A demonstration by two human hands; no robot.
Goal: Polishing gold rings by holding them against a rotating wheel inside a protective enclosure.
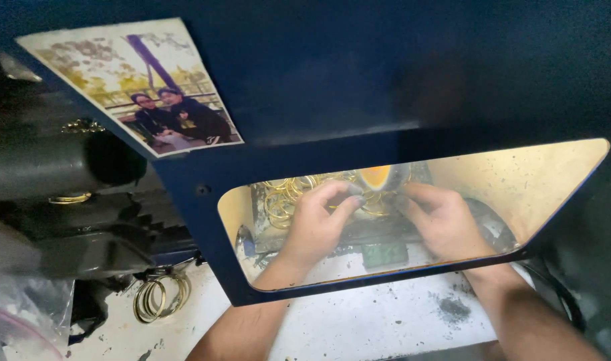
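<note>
- Left hand (317,224), right hand (441,224): fingertips blurred behind tinted window (553,177); grip unclear.
- Gold rings (283,197): partly hidden.
- Forearms: cut off below.

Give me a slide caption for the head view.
Both hands, left hand and right hand, work gold rings behind a window.
</note>
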